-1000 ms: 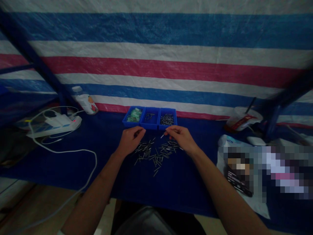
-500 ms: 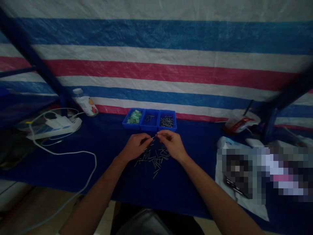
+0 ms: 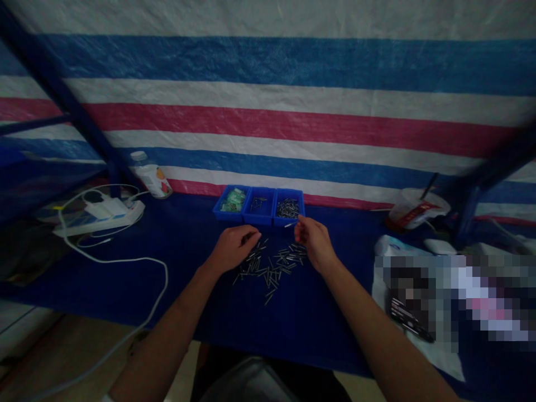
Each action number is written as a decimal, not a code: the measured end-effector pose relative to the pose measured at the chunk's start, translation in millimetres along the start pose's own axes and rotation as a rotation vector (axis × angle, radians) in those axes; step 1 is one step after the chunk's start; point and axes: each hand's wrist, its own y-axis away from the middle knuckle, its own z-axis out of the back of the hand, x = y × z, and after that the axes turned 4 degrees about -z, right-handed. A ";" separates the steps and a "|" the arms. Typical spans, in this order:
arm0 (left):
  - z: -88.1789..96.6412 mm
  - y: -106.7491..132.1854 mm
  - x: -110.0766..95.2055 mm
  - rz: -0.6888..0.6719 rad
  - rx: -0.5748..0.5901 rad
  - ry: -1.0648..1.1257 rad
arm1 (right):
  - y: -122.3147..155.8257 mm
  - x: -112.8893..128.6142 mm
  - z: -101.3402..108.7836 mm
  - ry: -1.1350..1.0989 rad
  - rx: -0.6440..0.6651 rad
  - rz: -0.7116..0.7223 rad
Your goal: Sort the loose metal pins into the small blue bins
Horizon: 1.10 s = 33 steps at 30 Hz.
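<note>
My right hand [image 3: 317, 240] pinches a thin, shiny metal pin [image 3: 289, 225] just in front of the right blue bin [image 3: 288, 221]. That bin holds a pile of small dark metal pieces [image 3: 287, 207]. My left hand [image 3: 235, 244] is closed with thumb and forefinger together, and whatever is between them cannot be made out. Between and below both hands, many loose thin metal pins [image 3: 272, 273] lie scattered on the blue table [image 3: 234, 318]. The middle bin [image 3: 260, 219] has a few thin pieces in it, and the left bin [image 3: 228, 216] contains green-and-clear small packets [image 3: 233, 200].
On the left, a power strip [image 3: 113, 216] with plugs and a white cable [image 3: 161, 265] lies near a bottle [image 3: 153, 177]. To the right are a cup with a straw [image 3: 412, 209], a white plastic bag [image 3: 448, 357] and a dark phone-like object [image 3: 408, 319]. A striped sheet [image 3: 268, 128] hangs behind.
My hands were close together before; my right hand has moved right and toward the right bin with a pin. My left hand has stayed almost in place.
</note>
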 end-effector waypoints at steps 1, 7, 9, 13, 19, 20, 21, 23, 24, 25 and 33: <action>0.3 0.0 0.1 0.001 0.001 -0.002 | -1.1 1.3 1.1 -0.012 -0.037 0.007; 1.0 0.8 2.2 0.004 -0.018 -0.006 | -11.9 6.9 15.2 0.182 -0.188 0.170; 1.0 1.1 2.9 0.007 -0.017 -0.005 | -14.7 8.0 22.8 0.389 -0.174 0.230; 1.4 0.8 3.0 0.025 -0.008 -0.012 | -11.4 11.4 33.9 0.958 -0.076 0.291; 0.8 0.4 3.2 0.027 0.002 -0.038 | 0.5 7.8 29.8 1.318 0.164 0.327; 0.6 0.4 3.3 0.027 0.006 -0.040 | 1.8 5.8 27.5 1.338 0.168 0.352; 0.4 0.3 3.4 0.026 0.012 -0.041 | 3.0 3.7 25.2 1.362 0.158 0.372; 0.1 0.2 3.5 0.022 0.024 -0.046 | 4.9 -0.7 20.7 1.414 0.128 0.402; 0.0 0.1 3.5 0.021 0.029 -0.049 | 5.5 -2.7 18.7 1.437 0.119 0.416; -0.1 0.1 3.5 0.022 0.035 -0.051 | 5.9 -4.5 17.0 1.455 0.118 0.429; -1.1 -0.1 3.8 0.031 0.067 -0.064 | 6.1 -5.3 6.9 1.467 0.144 0.430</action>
